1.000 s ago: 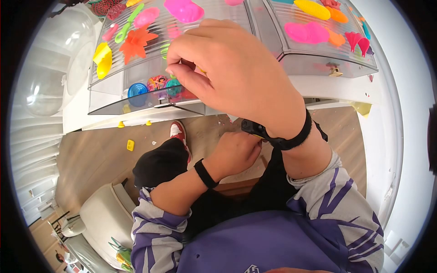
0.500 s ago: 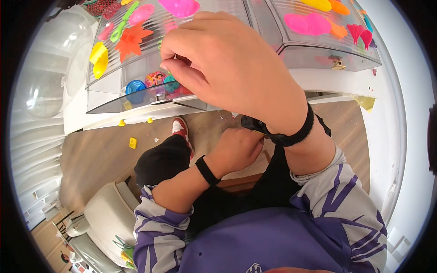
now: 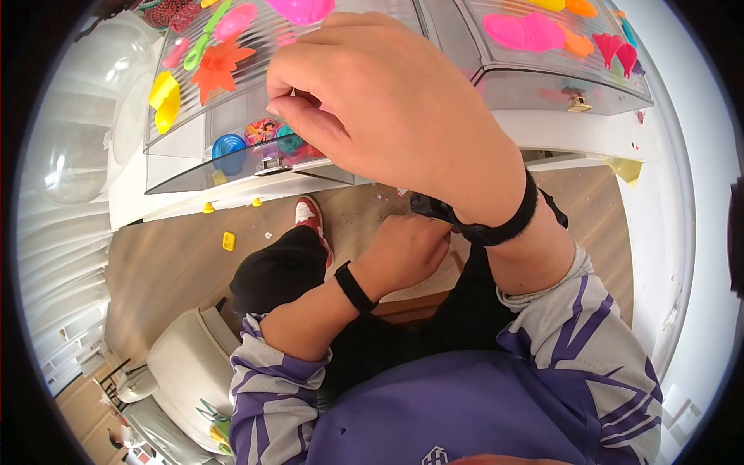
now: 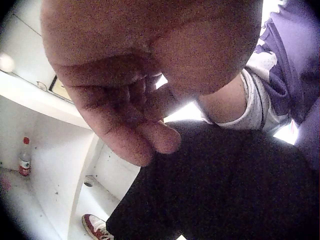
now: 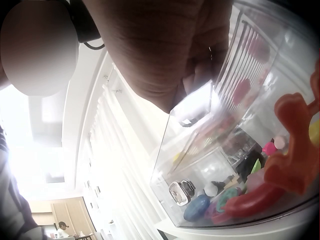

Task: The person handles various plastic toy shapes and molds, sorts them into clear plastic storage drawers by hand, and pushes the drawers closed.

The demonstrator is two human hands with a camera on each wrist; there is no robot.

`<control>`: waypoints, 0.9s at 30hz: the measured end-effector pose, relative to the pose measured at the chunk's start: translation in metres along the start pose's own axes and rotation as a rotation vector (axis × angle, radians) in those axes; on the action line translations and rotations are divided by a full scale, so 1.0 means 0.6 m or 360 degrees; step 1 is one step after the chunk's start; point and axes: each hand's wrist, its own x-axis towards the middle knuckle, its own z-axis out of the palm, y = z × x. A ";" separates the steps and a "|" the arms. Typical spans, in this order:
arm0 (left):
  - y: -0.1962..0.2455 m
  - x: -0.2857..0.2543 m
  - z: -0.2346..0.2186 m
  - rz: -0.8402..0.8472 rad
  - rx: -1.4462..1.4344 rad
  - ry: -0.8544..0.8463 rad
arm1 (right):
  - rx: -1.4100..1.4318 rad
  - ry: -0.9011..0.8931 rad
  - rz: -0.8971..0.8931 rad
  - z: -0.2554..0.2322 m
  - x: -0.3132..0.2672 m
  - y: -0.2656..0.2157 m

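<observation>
My right hand (image 3: pixel 387 108) is over the front of a clear plastic box, with fingers curled and thumb close to the index finger. It grips the edge of the ribbed clear lid (image 3: pixel 256 58); the other fingertips are hidden behind the hand. Below the lid show a blue toy (image 3: pixel 229 153), a pink patterned round piece (image 3: pixel 261 130) and a teal piece (image 3: pixel 289 139). In the right wrist view a red curved toy (image 5: pixel 255 202) and an orange toy (image 5: pixel 292 145) appear too. My left hand (image 3: pixel 407 249) hangs near the lap, loosely curled, holding nothing.
An orange leaf shape (image 3: pixel 221 68), a yellow toy (image 3: pixel 164 102) and a green spoon-like toy (image 3: pixel 205 39) are at the lid. A second box (image 3: pixel 535 89) stands to the right. A small yellow piece (image 3: pixel 229 241) lies on the floor beside a pale chair (image 3: pixel 182 349).
My right hand and the box have shifted slightly left and up in the head view. The right hand's grip and the left hand's pose look the same.
</observation>
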 end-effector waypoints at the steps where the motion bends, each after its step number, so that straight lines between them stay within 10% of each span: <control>1: 0.001 0.000 -0.001 0.0011 -0.0006 0.0015 | 0.0005 0.0002 -0.0004 0.001 0.000 0.000; 27: -0.015 -0.009 0.024 0.0041 0.0042 -0.0033 | 0.0141 -0.0090 -0.0008 -0.035 -0.001 -0.019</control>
